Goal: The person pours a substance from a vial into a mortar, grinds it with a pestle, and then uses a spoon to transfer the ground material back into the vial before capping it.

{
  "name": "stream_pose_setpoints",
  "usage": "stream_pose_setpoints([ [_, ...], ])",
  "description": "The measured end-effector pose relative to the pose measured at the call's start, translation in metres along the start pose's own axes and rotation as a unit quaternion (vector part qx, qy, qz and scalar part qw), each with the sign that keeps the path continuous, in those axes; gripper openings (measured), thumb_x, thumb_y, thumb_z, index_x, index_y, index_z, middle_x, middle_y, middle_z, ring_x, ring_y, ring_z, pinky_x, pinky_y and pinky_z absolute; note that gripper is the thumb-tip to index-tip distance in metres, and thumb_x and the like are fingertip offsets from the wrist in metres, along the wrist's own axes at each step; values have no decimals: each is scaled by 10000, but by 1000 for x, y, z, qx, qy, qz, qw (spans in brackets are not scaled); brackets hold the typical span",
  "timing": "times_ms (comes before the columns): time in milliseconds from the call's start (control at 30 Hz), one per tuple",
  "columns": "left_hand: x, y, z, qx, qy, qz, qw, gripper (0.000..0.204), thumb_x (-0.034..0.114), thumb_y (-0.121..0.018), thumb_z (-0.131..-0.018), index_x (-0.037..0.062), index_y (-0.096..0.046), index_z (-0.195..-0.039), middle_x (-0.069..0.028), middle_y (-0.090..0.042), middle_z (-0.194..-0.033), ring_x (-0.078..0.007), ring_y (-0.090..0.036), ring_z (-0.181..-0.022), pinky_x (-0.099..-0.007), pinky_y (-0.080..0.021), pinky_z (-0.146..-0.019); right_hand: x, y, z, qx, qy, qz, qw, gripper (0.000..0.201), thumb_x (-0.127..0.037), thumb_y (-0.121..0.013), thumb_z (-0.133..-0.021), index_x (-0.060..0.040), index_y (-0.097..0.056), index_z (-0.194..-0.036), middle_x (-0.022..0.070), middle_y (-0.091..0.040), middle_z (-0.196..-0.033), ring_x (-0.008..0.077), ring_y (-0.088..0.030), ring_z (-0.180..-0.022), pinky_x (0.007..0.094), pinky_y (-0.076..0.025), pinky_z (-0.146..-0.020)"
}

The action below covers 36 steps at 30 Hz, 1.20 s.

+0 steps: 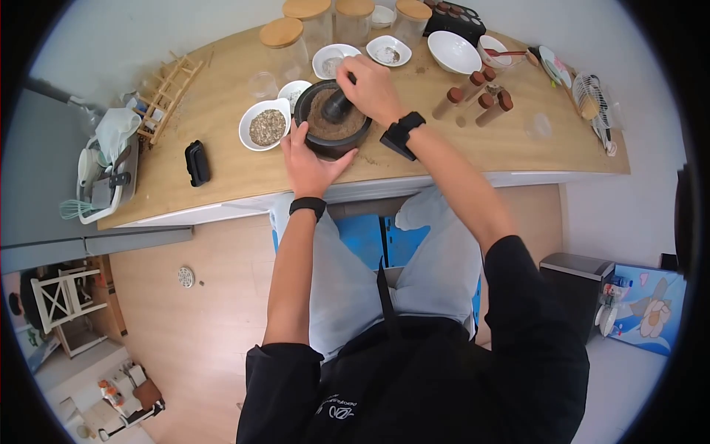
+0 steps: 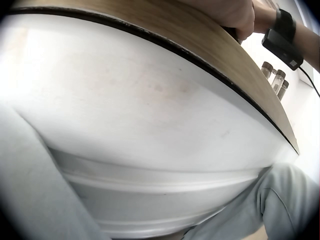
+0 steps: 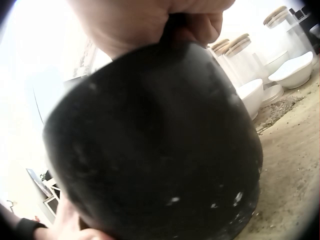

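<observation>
A dark stone mortar stands near the counter's front edge, with brown ground powder inside. My right hand grips the dark pestle from above, its lower end down in the powder. Thumb and fingers of my left hand spread around the near side of the mortar and hold it. In the right wrist view the mortar's outer wall fills most of the picture. Left of the mortar sits a white bowl of coarse greyish-brown bits. The left wrist view mostly shows the counter's white front.
Small white dishes and wooden-lidded jars stand behind the mortar. Several capped tubes are to the right, near a white bowl. A black case and a wooden rack lie left.
</observation>
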<state>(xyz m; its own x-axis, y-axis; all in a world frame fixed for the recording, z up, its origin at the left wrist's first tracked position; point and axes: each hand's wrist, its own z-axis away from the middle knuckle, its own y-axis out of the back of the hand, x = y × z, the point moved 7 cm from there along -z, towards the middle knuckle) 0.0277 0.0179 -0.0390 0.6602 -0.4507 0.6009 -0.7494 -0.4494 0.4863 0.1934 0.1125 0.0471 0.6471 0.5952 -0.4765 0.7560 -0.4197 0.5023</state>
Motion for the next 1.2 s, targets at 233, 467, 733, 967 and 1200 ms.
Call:
stream_pose_setpoints([
  [233, -1, -1, -2, 3, 5, 9, 1000, 1052, 357, -1012, -546, 27, -429, -1357, -259, -569, -1329, -415, -493, -1174, -480, -478, -1012, -3, -3, 2, -35, -16, 9, 999, 130, -153, -678, -901, -43, -632, -847, 132, -669, -822, 383, -656, -742, 471, -519, -660],
  [467, -3, -3, -2, 5, 3, 9, 1000, 1070, 370, -1013, -549, 23, -418, -1368, -291, -546, -1350, -424, -491, -1176, -482, -473, -1015, 0, -10, 1, -73, -2, 25, 997, 103, -168, -670, -895, -78, -647, -850, 114, -691, -836, 372, -680, -748, 474, -549, -658],
  [733, -3, -4, -1, -10, -1, 1, 1000, 1060, 376, -1007, -557, 22, -424, -1368, -260, -561, -1313, -421, -491, -1157, -489, -476, -999, -3, -2, -3, -1, -15, 20, 1000, 156, -170, -681, -915, -36, -629, -854, 142, -670, -840, 386, -653, -757, 467, -524, -681],
  [967, -2, -2, -2, 4, -9, 2, 1000, 1063, 373, -1008, -553, 9, -431, -1367, -227, -564, -1316, -406, -493, -1144, -494, -476, -992, -4, -4, -2, 1, -23, 23, 999, 151, -180, -674, -920, -42, -643, -867, 156, -664, -829, 397, -649, -745, 472, -510, -658],
  [1200, -2, -4, -1, -6, -8, -8, 1000, 1076, 392, -1010, -554, 1, -421, -1365, -225, -561, -1278, -404, -493, -1141, -495, -470, -991, -10, -3, 4, 9, -20, 9, 1000, 156, -180, -668, -931, -43, -626, -868, 151, -653, -813, 391, -643, -740, 475, -501, -646],
])
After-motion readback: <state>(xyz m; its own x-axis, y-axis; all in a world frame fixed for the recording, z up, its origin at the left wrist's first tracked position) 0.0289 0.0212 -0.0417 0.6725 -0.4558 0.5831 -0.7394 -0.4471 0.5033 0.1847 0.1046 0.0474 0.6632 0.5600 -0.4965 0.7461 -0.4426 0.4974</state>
